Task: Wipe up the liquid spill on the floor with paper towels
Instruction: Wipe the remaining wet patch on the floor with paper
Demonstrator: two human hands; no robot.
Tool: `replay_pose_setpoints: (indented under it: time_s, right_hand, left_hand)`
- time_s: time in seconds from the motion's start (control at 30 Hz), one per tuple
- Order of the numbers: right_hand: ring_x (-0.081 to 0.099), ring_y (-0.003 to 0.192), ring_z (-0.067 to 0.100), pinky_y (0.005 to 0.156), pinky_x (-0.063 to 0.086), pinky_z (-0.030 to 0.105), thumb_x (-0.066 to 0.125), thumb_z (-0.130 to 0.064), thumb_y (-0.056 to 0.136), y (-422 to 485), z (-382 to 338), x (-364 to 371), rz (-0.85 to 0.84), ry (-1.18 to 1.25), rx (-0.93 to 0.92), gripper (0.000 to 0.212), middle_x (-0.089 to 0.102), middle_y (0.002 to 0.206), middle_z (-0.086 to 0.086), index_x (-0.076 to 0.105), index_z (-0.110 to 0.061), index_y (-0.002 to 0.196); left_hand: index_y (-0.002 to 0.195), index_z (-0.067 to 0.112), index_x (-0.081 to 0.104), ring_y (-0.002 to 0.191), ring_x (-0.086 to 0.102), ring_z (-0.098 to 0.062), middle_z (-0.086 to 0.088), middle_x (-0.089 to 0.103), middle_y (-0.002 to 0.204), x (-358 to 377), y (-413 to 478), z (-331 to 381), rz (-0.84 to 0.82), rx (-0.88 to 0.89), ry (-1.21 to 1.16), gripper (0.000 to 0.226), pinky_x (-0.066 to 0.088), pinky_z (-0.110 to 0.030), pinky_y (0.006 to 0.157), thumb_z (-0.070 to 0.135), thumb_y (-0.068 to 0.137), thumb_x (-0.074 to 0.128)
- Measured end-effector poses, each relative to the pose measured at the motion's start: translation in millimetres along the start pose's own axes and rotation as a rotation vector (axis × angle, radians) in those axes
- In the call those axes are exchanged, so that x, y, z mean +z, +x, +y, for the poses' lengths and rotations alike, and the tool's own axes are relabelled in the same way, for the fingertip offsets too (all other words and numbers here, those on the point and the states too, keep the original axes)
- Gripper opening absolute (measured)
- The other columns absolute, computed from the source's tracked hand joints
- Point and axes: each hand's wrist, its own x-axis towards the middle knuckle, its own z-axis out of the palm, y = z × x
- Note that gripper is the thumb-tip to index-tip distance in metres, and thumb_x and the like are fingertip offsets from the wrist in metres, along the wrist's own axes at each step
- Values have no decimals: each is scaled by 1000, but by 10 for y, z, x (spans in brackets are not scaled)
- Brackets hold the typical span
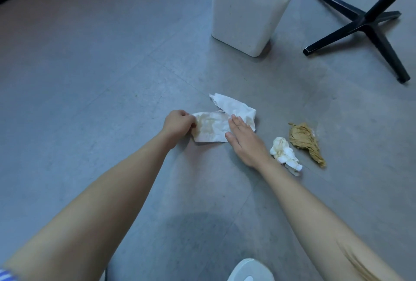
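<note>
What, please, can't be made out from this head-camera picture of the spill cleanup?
Head view only:
Floor under the paper towel: covered by it, the left hand and the right hand; any liquid left there is unseen.
White bin: top cut off by the upper edge, contents unseen.
Black table base: post leaves the frame top right.
Shoe: cut by the bottom edge.

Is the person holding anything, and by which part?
The left hand pinches the stained paper towel by its left edge. The right hand grips nothing; it lies flat on the towel's right part.
</note>
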Motion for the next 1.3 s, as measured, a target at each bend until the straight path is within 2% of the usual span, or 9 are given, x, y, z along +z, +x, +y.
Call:
replay_pose_setpoints:
  time_s: [0.1,0.17,0.33,0.47,0.67,0.73,0.8,0.9,1.3]
  right_hand:
    - [36,134,14,103,36,32,27,-43,99,-68,13,-112,207,67,-10,53,46,142,-2,44,-14,139]
    - [48,115,20,89,39,27,27,-41,94,-98,52,-184,371,62,-19,52,57,121,1,56,-11,125]
    - [53,101,23,78,36,26,38,-26,93,-147,210,-349,639,201,161,34,56,105,4,63,-9,108]
    - [55,100,28,85,44,36,38,-24,91,-171,317,-397,697,210,249,34,56,106,8,63,-7,108]
    - [51,111,30,89,43,38,47,-21,87,-213,272,-344,461,-111,84,36,54,121,11,58,-11,120]
    - [35,135,30,105,33,41,45,-27,89,-158,206,-281,313,-202,3,49,39,146,10,47,-17,137]
    - [8,147,24,116,14,40,42,-32,93,-68,152,-222,181,-250,-21,59,12,160,3,26,-23,149]
    - [-12,147,17,119,-1,39,35,-37,98,82,173,-157,47,-297,41,65,-11,160,-3,2,-22,153]
    - [-12,147,17,119,-2,37,26,-35,102,114,133,-79,-62,-296,110,62,-14,159,1,-4,-17,152]
  left_hand:
    - [87,7,53,66,46,-22,-11,51,78,96,-11,181,-23,-51,-242,4,37,-28,56,3,85,54]
    - [92,7,52,62,46,-21,-11,51,75,217,-29,310,-58,-60,-349,7,39,-27,58,2,87,53]
    - [96,6,56,70,64,-15,-9,64,85,619,-157,591,-231,-77,-463,10,43,-21,60,7,94,46]
    - [104,14,58,98,59,-20,-2,60,105,868,-214,663,-383,-78,-412,15,43,-29,87,21,96,48]
    - [96,21,66,83,68,-22,1,70,87,778,-153,505,22,385,70,29,53,-40,80,37,86,44]
    - [117,22,61,101,63,-24,-1,68,112,657,-92,391,88,512,444,32,49,-39,89,31,92,44]
    - [144,21,37,134,42,-21,-1,41,150,547,-62,220,-67,730,995,50,32,-38,108,35,96,40]
    - [154,19,1,149,-4,-16,3,-4,161,488,-84,-25,-280,830,1461,65,-4,-49,117,49,100,21]
    - [154,26,1,149,-3,-18,5,-2,162,178,-66,-246,-52,526,1224,60,-4,-56,115,42,101,25]
